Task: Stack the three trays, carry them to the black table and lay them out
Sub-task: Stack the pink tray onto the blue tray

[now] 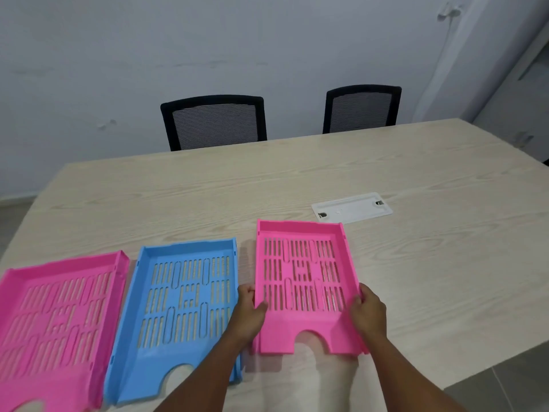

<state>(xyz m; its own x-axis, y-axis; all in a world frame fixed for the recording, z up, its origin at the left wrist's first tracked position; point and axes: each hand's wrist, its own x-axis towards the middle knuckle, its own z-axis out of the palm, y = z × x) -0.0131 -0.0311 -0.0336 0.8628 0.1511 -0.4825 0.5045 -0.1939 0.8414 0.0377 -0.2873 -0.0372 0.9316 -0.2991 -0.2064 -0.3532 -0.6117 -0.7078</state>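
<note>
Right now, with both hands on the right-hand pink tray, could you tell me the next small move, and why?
Probably lift the right pink tray, gripped at its sides by the left hand and right hand, and set it into the blue tray beside it; nothing is stacked yet.

The left pink tray (56,316) is cut off by the frame's left and bottom edges.

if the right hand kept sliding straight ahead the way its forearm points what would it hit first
Likely nothing soon: the right hand, gripping the right pink tray, points up its right side wall. Beyond looks bare table; the white plate seems nearest to that line, though depth is unclear.
</note>
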